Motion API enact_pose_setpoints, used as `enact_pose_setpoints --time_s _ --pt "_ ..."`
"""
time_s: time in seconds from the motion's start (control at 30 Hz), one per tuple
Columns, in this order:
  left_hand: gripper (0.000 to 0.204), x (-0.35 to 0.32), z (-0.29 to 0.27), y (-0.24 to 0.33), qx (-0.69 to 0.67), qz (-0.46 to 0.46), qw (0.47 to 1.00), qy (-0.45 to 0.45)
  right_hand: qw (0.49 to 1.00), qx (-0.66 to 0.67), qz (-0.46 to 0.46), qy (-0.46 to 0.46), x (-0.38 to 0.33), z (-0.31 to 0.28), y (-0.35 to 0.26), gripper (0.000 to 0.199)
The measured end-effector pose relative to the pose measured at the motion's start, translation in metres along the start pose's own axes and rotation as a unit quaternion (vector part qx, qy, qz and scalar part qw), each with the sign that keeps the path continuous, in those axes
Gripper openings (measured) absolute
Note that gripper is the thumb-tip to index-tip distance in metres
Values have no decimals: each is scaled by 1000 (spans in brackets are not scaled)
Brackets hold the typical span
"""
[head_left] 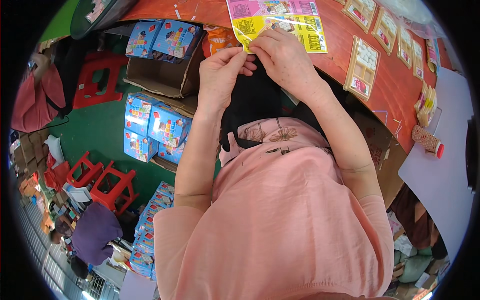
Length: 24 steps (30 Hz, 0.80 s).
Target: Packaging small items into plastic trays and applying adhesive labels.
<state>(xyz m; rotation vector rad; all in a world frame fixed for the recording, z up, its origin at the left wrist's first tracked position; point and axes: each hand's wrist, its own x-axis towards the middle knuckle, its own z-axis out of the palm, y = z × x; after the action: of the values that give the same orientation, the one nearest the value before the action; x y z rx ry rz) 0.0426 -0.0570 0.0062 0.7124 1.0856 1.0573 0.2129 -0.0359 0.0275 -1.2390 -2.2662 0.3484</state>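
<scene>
Two bare hands meet at the near-left corner of a glossy pink-and-yellow printed sheet (302, 25) on a red tabletop (338, 37).
The sheet's far edge is cut off by the frame, and the right hand (284, 56) covers part of its yellow half. The left hand's (226, 70) thumb and forefinger pinch the corner; the right's curled fingertips touch there, their grip too hidden to tell. Small pictures and dark print fill both colour bands.
</scene>
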Motion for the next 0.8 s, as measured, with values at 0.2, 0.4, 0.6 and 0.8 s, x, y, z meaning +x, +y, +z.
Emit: enact_pose_setpoints --time_s 0.2,0.4,0.6,0.8 --pt "14 4 8 -6 299 169 938 51 1000 8 6 -18 7 2 -1 8" --pt "12 4 11 -8 173 111 976 75 1000 12 2 6 9 9 0 7" --pt "14 4 10 -12 -7 61 998 34 996 63 22 66 7 13 6 9" --pt "17 4 6 -7 -93 2 995 25 949 236 182 98 5 8 7 12"
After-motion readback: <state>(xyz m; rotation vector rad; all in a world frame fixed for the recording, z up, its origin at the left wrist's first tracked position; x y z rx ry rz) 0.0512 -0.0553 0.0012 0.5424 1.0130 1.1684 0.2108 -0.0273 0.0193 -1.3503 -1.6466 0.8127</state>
